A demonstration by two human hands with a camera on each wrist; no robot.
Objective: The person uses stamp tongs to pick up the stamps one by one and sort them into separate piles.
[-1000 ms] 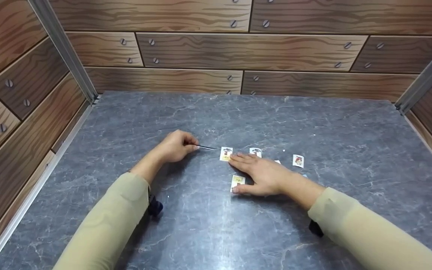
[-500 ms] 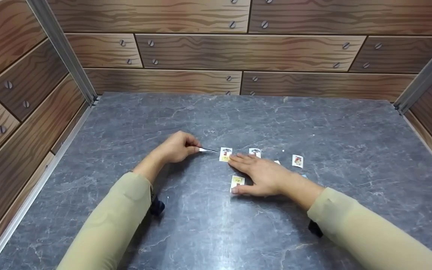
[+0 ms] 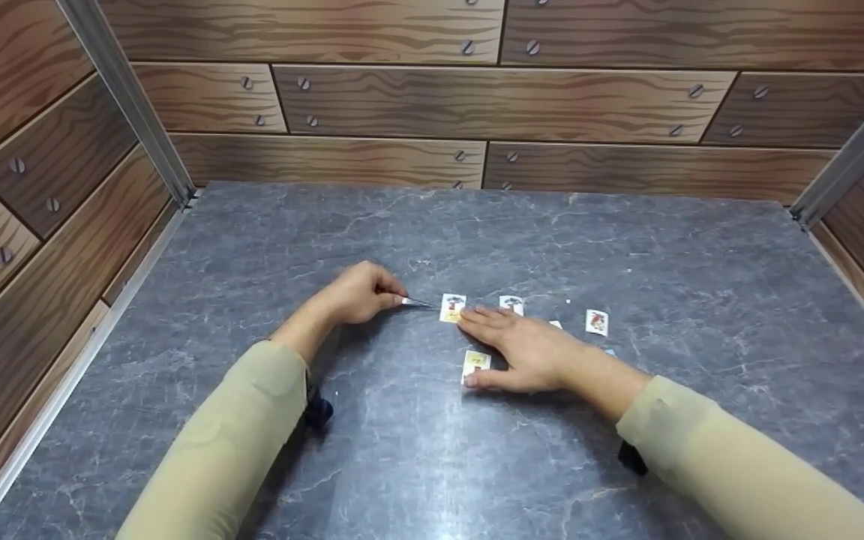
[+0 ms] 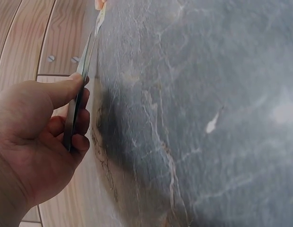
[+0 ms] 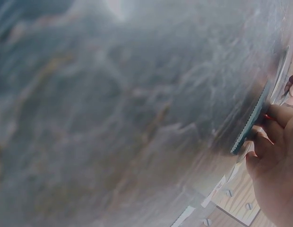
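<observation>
My left hand (image 3: pixel 361 292) pinches a pair of metal tweezers (image 4: pixel 80 90) between thumb and fingers. In the head view the tweezers' tips point right and reach close to the left edge of a postage stamp (image 3: pixel 451 306); whether they touch cannot be told. My right hand (image 3: pixel 526 349) lies spread and palm down, its fingertips on that stamp's lower right corner. Its thumb rests on a nearer stamp (image 3: pixel 477 361). The right wrist view shows a stamp with a toothed edge (image 5: pixel 253 118) beside the right fingers. The right palm hides part of the table.
Another stamp (image 3: pixel 511 302) shows just beyond the right fingers, and one more stamp (image 3: pixel 596 322) lies farther right. Small stamp corners peek out behind the right hand. All lie on a grey marbled table (image 3: pixel 372 450), bounded by wood-patterned walls (image 3: pixel 432 105).
My left hand has shifted slightly right, bringing the tweezers' tips nearer the stamp and a little lower. The right hand stays in place.
</observation>
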